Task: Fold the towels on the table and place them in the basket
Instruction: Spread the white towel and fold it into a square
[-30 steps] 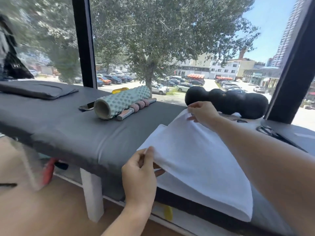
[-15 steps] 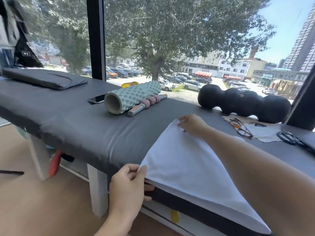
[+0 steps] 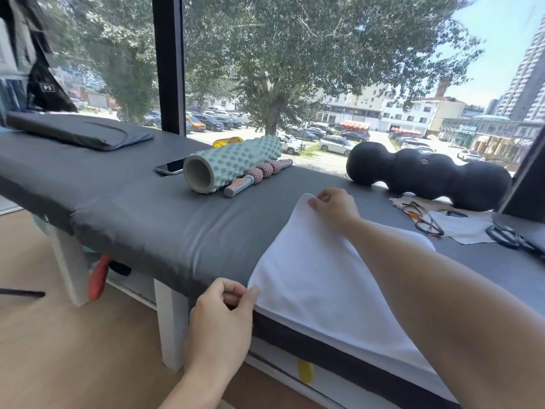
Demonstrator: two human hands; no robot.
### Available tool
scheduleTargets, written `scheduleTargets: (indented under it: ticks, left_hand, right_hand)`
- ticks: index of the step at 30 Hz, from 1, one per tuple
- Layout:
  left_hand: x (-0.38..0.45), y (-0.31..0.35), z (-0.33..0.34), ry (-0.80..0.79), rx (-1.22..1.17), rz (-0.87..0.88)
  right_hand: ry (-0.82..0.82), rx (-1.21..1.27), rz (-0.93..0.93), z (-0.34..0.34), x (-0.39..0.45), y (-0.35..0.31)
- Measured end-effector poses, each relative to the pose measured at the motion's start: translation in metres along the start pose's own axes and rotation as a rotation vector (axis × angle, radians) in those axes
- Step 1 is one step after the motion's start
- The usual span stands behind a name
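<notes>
Lowered since a second ago, the white towel (image 3: 318, 278) now lies flat on the grey padded table (image 3: 141, 219), where earlier its near-left corner was lifted clear of the surface and half a second ago was just coming down. Its near edge hangs a little over the table's front rim, and the fold reaches back toward the window.

At the near-left corner, the left hand (image 3: 219, 323) pinches the cloth between thumb and curled fingers, right at the table's edge; it sat higher and further right in the earliest frame. At the far corner, the right hand (image 3: 334, 206) holds the towel with bent fingers closed on the cloth, pressed down to the table, with the forearm crossing over the towel's right part.

Behind the towel, nothing else has shifted: a pale green foam roller (image 3: 230, 163) lies beside a pink massage stick (image 3: 258, 177), with a phone (image 3: 169, 166) just to the roller's left. A black peanut-shaped roller (image 3: 427, 174) rests by the window, and eyeglasses (image 3: 421, 216) lie on a cloth near it. A dark folded pad (image 3: 79, 131) sits at the table's far left end.
</notes>
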State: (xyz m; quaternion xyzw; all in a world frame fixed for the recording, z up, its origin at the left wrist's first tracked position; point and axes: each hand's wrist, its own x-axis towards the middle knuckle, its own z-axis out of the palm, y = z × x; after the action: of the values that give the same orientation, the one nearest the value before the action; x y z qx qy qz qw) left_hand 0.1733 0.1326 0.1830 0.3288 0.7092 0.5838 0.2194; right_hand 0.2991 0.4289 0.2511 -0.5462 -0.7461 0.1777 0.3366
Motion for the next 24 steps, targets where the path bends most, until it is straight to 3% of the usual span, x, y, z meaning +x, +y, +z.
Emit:
scheduleTargets:
  ticks: [8, 14, 18, 24]
  left_hand:
    - [-0.001, 0.005, -0.006, 0.005, 0.116, -0.044]
    - [-0.001, 0.013, -0.012, -0.083, 0.459, 0.051]
    - [0.005, 0.013, -0.01, -0.125, 0.49, 0.017]
    - [0.011, 0.014, -0.002, -0.059, 0.453, 0.196]
  right_hand:
    - [-0.202, -0.086, 0.033, 0.012, 0.001, 0.004]
    - [-0.376, -0.492, 0.048, 0.011, 0.008, -0.012]
    - [-0.499, -0.721, 0.056, -0.012, 0.003, -0.027]
    - [-0.67, -1.042, 0.161, -0.084, -0.019, -0.012]
